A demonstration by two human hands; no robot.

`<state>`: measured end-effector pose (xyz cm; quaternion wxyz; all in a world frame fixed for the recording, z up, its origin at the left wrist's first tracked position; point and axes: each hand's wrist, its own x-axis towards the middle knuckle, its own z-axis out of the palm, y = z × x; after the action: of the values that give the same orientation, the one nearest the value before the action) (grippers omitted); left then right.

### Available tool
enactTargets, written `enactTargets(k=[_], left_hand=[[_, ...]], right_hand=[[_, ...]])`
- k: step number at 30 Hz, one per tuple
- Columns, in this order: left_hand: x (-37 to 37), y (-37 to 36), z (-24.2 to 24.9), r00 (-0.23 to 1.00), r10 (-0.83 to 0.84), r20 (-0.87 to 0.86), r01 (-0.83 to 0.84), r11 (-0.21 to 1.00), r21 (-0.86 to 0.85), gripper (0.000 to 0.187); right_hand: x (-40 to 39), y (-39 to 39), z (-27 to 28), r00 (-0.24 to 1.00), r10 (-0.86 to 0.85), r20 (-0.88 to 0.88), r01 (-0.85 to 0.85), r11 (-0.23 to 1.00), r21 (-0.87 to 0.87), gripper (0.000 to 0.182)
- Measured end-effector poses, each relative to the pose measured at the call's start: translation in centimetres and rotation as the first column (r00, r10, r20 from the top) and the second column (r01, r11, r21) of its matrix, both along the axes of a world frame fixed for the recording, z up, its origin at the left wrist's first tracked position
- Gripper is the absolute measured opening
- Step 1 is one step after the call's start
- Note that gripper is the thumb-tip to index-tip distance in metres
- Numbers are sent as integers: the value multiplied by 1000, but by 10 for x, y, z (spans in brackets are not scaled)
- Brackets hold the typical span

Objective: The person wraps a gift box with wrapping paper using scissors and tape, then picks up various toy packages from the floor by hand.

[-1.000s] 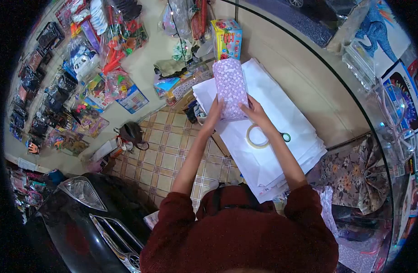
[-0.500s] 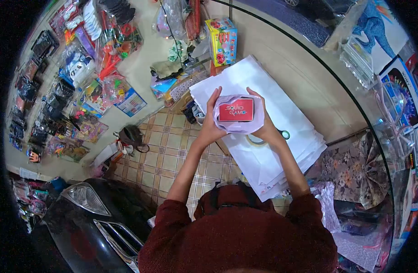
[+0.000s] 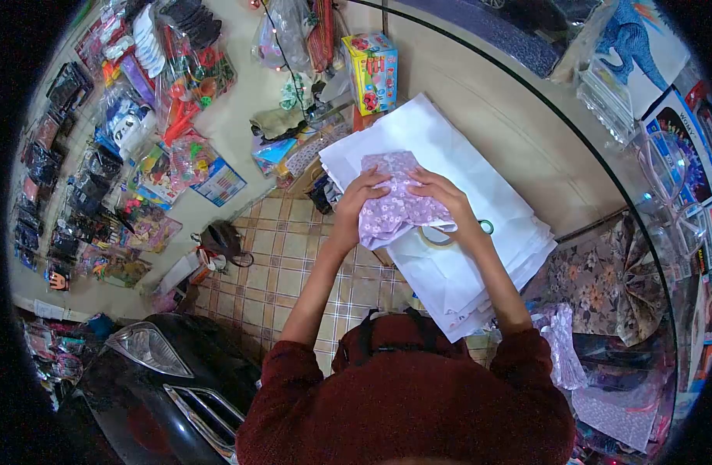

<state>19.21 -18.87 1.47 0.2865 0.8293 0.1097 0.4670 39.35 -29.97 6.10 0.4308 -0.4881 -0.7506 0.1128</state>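
L hand (image 3: pixel 354 208) + R hand (image 3: pixel 447 200) hold a purple flowery pack (image 3: pixel 397 194) btwn them, fingers bent over it. Big white sheets (image 3: pixel 441 283) lie under the grip. Tape roll (image 3: pixel 423 238) is just L of the R wrist, green ring (image 3: pixel 491 227) just R. Bright box (image 3: pixel 375 75) stands past the grip, w/ tile floor (image 3: pixel 275 260) off to its L.

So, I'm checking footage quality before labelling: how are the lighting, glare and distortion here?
In the head view, wide-angle distortion bends the scene and blackens the corners; in that same view, the white sheets are among the brightest areas, the clear plastic packs at upper right catch glare, and the flowered wrapping is sharp enough to show its pattern.
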Motion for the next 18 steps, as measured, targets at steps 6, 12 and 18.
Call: enactTargets(k=[6,12,18], left_hand=[[3,14,-30,984,170,-46,-162,976,144,40],[1,17,-51,954,196,-227,-192,981,42,51],[8,16,-52,976,141,-164,-168,971,-169,50]], right_hand=[[4,20,-32,982,-146,119,135,986,94,50],[5,19,-45,979,-171,115,178,983,-54,56],[6,10,-39,965,-257,45,261,952,-161,67]])
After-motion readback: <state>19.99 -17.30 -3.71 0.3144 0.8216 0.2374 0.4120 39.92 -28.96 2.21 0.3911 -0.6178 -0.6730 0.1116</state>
